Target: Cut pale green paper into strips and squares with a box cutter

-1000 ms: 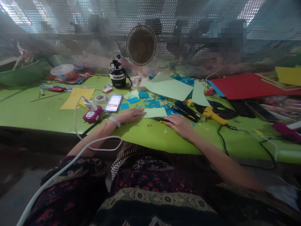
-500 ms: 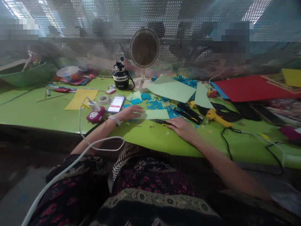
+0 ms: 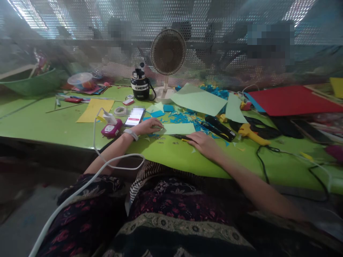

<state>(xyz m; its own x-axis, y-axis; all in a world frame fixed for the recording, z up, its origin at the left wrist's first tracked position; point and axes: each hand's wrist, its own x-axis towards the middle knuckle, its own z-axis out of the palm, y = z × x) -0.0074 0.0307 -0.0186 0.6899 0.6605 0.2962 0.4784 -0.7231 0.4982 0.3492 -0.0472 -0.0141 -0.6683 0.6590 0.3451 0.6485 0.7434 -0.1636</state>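
Observation:
A pale green paper strip lies flat near the table's front edge. My left hand is closed over the strip's left end, with fingers bent and a pale watch on the wrist. Along the strip's lower right edge are black scissors with a yellow part, their blades pointing left. My right hand is wrapped over the scissors' handles, which it mostly hides. Blue paper scraps lie just beyond the strip.
A phone and a purple plug adapter sit left of my hands. A fan and a black bottle stand behind. Right are a black stapler-like tool, a yellow glue gun and red sheets. A white cable crosses my left arm.
My right hand and the scissors have slid slightly left along the paper strip. My left hand stays at the strip's left end. The whole view has shifted a little.

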